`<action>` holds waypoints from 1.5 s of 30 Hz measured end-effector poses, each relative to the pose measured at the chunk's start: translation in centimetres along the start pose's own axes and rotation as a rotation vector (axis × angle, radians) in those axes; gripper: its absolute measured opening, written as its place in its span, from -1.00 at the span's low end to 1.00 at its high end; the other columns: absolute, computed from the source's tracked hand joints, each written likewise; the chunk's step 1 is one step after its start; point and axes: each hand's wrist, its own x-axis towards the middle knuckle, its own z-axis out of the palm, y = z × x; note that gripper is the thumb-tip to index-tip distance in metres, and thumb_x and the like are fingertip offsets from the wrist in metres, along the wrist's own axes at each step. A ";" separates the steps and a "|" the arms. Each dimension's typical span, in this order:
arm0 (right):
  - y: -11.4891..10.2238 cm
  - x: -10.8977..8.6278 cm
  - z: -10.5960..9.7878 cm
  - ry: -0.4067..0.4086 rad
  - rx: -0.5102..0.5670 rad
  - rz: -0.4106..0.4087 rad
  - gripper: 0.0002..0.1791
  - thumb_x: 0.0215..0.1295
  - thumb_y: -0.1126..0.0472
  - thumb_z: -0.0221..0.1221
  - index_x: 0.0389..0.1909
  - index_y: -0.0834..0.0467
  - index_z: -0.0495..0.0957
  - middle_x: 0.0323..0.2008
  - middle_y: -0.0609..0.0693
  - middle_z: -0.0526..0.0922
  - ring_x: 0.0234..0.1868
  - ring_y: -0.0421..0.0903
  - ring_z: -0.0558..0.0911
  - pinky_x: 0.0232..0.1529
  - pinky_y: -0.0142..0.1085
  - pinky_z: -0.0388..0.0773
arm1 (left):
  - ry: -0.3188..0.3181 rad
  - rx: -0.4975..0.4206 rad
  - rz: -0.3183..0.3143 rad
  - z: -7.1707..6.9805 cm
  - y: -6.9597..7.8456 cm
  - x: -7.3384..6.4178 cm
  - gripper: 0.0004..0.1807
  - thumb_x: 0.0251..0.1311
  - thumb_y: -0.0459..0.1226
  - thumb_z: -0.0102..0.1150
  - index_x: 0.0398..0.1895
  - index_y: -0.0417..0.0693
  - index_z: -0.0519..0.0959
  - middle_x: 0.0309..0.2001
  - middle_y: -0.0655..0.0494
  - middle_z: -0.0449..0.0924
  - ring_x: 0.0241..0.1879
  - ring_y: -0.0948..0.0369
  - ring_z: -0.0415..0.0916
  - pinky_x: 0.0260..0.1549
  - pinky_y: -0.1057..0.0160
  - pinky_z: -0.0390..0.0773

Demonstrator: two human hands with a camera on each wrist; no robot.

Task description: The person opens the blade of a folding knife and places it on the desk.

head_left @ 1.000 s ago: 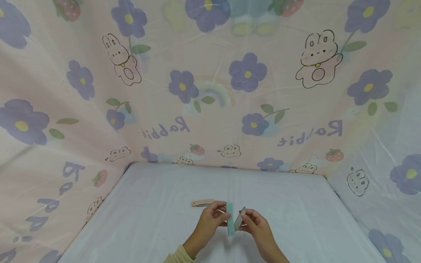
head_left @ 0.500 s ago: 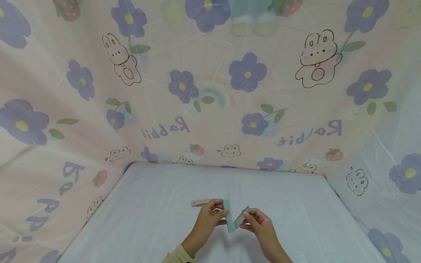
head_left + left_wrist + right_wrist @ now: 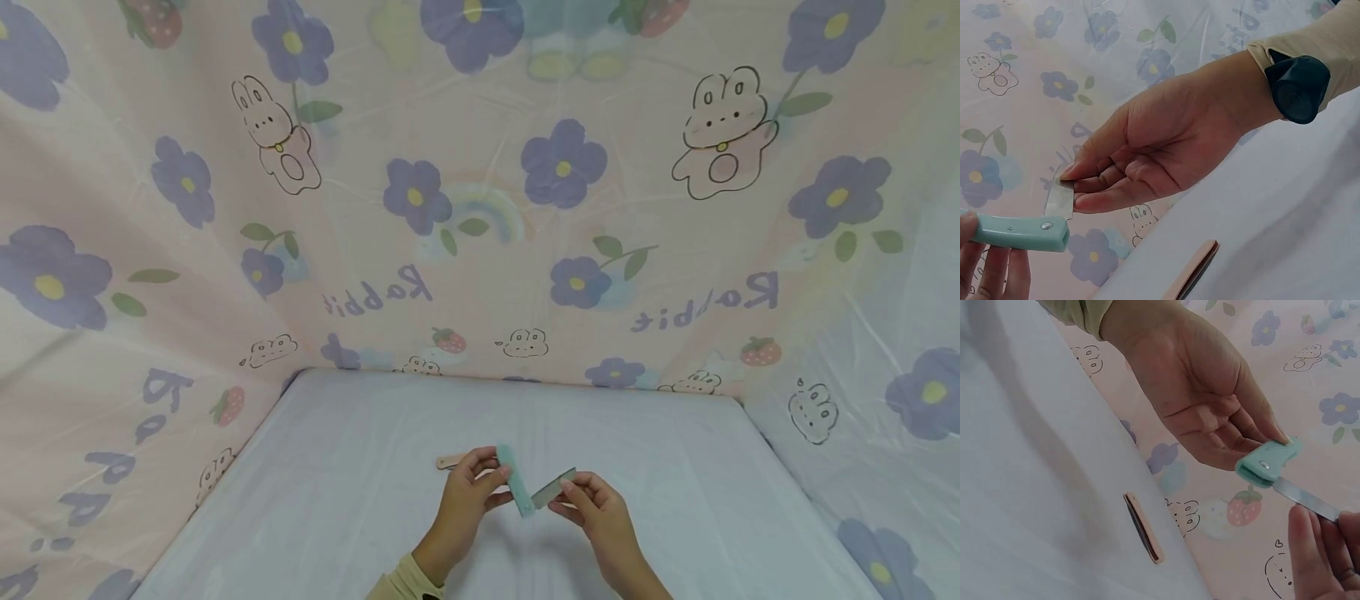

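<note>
A small folding knife with a mint-green handle (image 3: 514,482) is between my two hands, above the white surface. My left hand (image 3: 467,498) grips the handle between thumb and fingers. The thumb and fingers of my right hand (image 3: 603,510) pinch the flat silver blade (image 3: 551,490). The blade stands swung out from the handle at a wide angle, joined at the riveted end, as the left wrist view shows at the handle's rivet (image 3: 1047,225). Beyond my left hand lies a second folding knife (image 3: 1143,528) with a peach handle, folded, partly hidden by that hand in the head view.
The white tabletop (image 3: 360,433) stretches out under both hands. Pale pink sheeting (image 3: 487,275) printed with purple flowers and rabbits walls it at the back and both sides.
The blade has swung further out from the mint handle. My left hand has tilted the handle's top leftward, while my right hand has moved slightly right with the blade.
</note>
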 end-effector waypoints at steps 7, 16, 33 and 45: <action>-0.6 -0.3 0.2 -0.004 0.053 -0.064 -0.72 0.27 0.25 0.02 -0.11 0.37 0.33 -0.22 0.27 0.52 -0.19 0.09 0.57 -0.23 -0.14 0.54 | 0.058 -0.093 -0.011 0.1 0.1 0.0 -0.53 0.04 -0.31 0.20 0.01 -0.29 0.32 -0.16 -0.11 0.42 -0.24 0.07 0.51 -0.24 0.05 0.53; -6.4 -2.0 3.9 0.099 0.024 0.032 -0.63 0.23 0.16 0.08 -0.13 0.38 0.28 -0.20 0.28 0.50 -0.16 0.09 0.57 -0.16 -0.12 0.50 | 0.144 -0.218 -0.004 -0.1 -0.1 0.3 -0.55 0.07 -0.35 0.15 0.03 -0.28 0.31 -0.16 -0.06 0.40 -0.25 0.11 0.48 -0.22 0.01 0.51; -6.9 -2.4 5.6 0.168 0.082 -0.025 -0.71 0.24 0.22 0.06 -0.17 0.36 0.28 -0.22 0.26 0.49 -0.20 0.05 0.59 -0.18 -0.20 0.52 | 0.268 -0.430 -0.048 0.4 -0.1 -0.1 -0.53 0.10 -0.39 0.10 0.07 -0.31 0.22 -0.18 -0.09 0.38 -0.23 0.11 0.49 -0.14 0.07 0.48; 0.1 -1.0 3.3 0.151 0.125 -0.125 -0.70 0.28 0.21 0.02 -0.10 0.32 0.24 -0.15 0.28 0.45 -0.09 0.09 0.53 -0.16 -0.18 0.50 | 0.299 -0.453 -0.053 0.8 0.0 -0.3 -0.55 0.18 -0.41 0.00 0.09 -0.32 0.13 -0.13 -0.10 0.30 -0.14 0.08 0.45 -0.13 0.10 0.48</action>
